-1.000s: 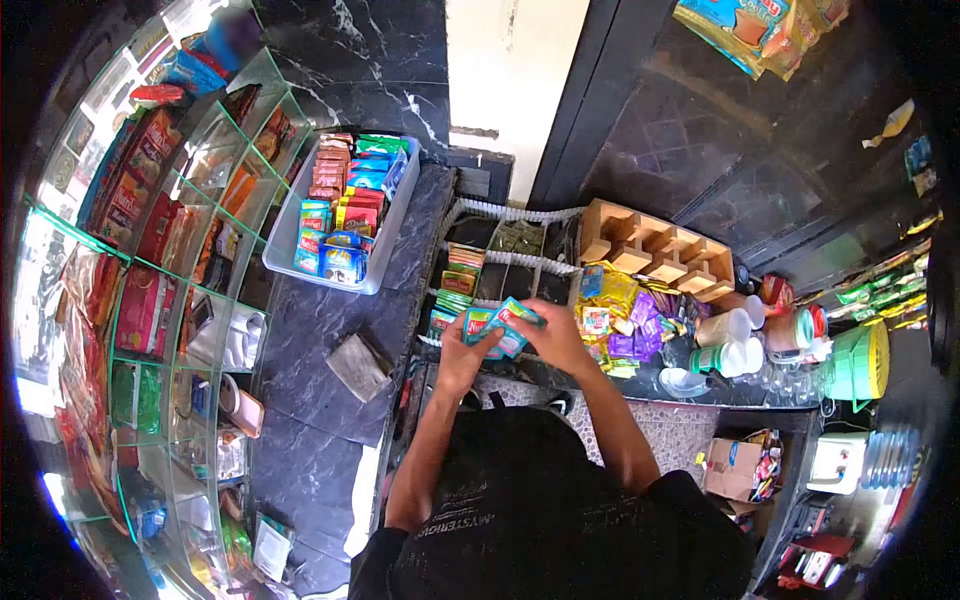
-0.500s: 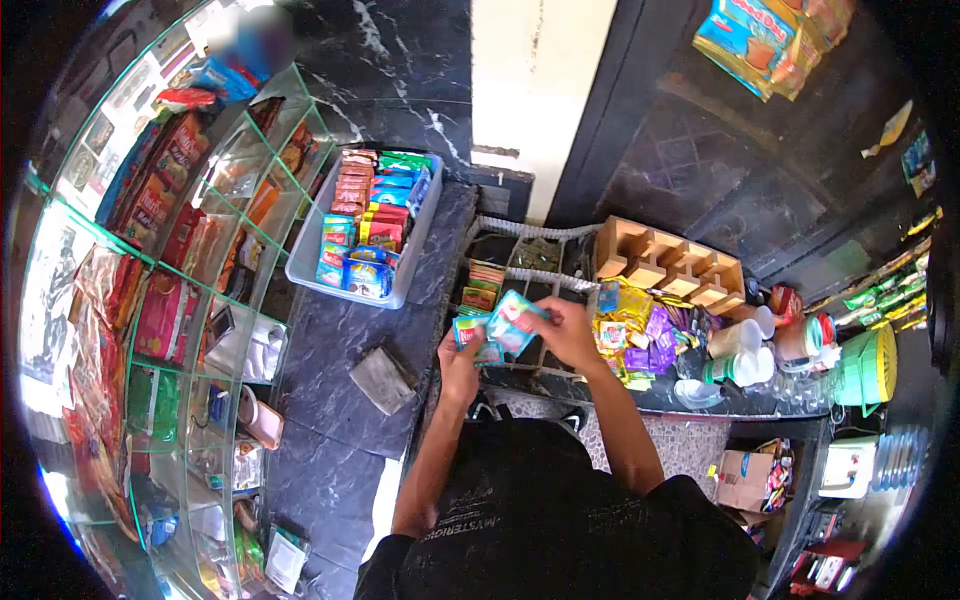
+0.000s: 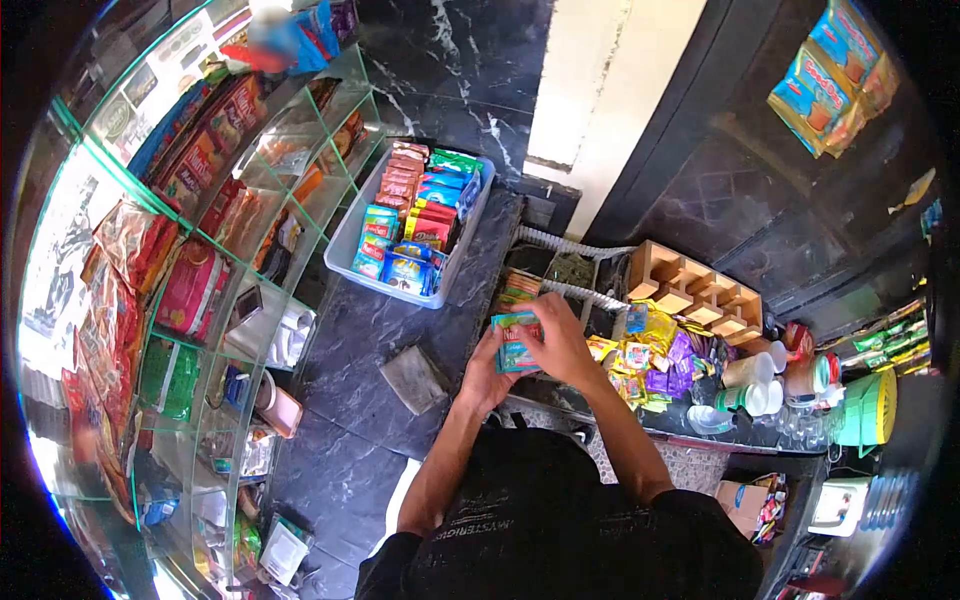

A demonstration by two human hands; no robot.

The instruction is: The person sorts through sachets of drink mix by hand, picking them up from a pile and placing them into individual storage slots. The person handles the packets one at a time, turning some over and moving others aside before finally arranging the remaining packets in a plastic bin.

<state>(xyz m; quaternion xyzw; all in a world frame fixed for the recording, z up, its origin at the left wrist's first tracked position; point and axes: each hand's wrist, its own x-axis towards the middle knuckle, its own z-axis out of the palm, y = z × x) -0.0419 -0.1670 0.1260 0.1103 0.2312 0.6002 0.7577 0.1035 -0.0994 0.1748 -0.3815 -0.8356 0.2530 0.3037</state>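
Note:
My left hand (image 3: pixel 484 378) and my right hand (image 3: pixel 561 342) together hold a small stack of teal sachets (image 3: pixel 514 343), squared up between the fingers. The stack is just above a divided rack (image 3: pixel 556 281) of compartments that holds more packets, some orange and green. To the right of my right hand lies a heap of yellow and purple sachets (image 3: pixel 655 362).
A clear plastic tub (image 3: pixel 351 232) with red, blue and green packets sits on the dark marble counter (image 3: pixel 352 340). A grey cloth (image 3: pixel 415 379) lies near my left hand. Glass shelves (image 3: pixel 190 300) with snacks run along the left. A wooden rack (image 3: pixel 695 290), cups (image 3: pixel 748 372) and a green bucket (image 3: pixel 868 392) stand right.
The fanned sachets have been gathered into one flat stack between both hands. The hands have drawn together over the rack, and the view has shifted right.

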